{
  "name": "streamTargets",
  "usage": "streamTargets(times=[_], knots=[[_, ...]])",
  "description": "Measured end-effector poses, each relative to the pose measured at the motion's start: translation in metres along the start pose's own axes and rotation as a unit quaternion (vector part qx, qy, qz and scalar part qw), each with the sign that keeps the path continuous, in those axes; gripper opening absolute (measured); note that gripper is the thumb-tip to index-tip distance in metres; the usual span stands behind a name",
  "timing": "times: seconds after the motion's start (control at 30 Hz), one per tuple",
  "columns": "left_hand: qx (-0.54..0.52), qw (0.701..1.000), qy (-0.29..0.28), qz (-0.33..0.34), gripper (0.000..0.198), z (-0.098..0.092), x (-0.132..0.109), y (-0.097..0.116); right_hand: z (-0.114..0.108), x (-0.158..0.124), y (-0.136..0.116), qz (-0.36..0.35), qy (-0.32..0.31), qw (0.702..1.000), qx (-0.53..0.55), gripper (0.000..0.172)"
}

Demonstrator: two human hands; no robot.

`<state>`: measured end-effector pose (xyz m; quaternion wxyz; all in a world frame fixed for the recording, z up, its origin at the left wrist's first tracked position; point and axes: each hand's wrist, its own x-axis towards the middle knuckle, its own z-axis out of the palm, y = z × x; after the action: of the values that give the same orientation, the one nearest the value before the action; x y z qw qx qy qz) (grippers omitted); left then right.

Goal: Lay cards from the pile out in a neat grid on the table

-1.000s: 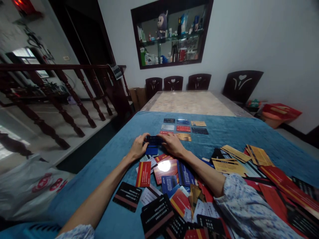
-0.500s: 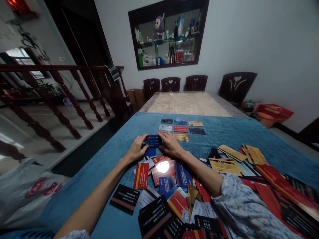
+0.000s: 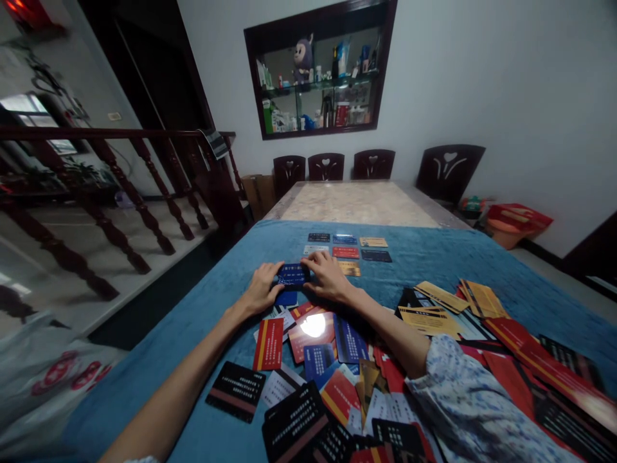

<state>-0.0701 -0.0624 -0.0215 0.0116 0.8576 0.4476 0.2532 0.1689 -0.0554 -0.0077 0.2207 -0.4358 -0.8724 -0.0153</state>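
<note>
Between my two hands is a dark blue card (image 3: 294,274), printed with light characters and gripped at its two short ends. My left hand (image 3: 261,287) pinches its left end, and my right hand (image 3: 328,276) pinches its right end. Just below it a plain blue card (image 3: 286,298) peeks out. Beyond my right hand, several cards lie in neat rows, among them a red card (image 3: 346,253) and a gold card (image 3: 349,268). Closer to me spreads a loose pile of cards, with a red striped card (image 3: 268,344) and a black card (image 3: 235,391) at its left.
A blue cloth (image 3: 193,334) covers the near part of the table. On the right lies another heap with yellow cards (image 3: 429,321) and red ones. Dark chairs (image 3: 375,164) stand at the far end. A white plastic bag (image 3: 43,379) is at the lower left, beside the wooden railing (image 3: 120,134).
The view has shifted slightly, so everything sits a little further left. Both hands keep hold of the dark blue card in nearly the same place.
</note>
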Motion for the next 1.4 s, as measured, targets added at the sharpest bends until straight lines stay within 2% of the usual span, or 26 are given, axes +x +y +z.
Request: streamTargets(times=[0.3,0.6,0.83,1.23,1.4], knots=[[0.050,0.998,-0.046,-0.011,0.049,-0.016,0.002,0.008,-0.016,0.010,-0.003,-0.011,-0.070,0.997,-0.038,0.053],[0.083,0.992,-0.097,-0.010,0.050,-0.022,0.026,0.023,-0.038,0.015,0.009,-0.017,-0.111,0.992,-0.063,0.050],[0.090,0.988,-0.125,0.018,0.045,-0.013,0.052,0.033,-0.049,0.009,0.031,-0.003,-0.125,0.990,-0.065,0.042],[0.086,0.983,-0.160,0.039,0.037,0.010,0.103,0.050,-0.056,0.006,0.089,0.002,-0.126,0.989,-0.076,0.044],[0.091,0.981,-0.168,0.045,0.040,0.022,0.124,0.052,-0.055,0.007,0.113,0.006,-0.125,0.989,-0.078,0.046]])
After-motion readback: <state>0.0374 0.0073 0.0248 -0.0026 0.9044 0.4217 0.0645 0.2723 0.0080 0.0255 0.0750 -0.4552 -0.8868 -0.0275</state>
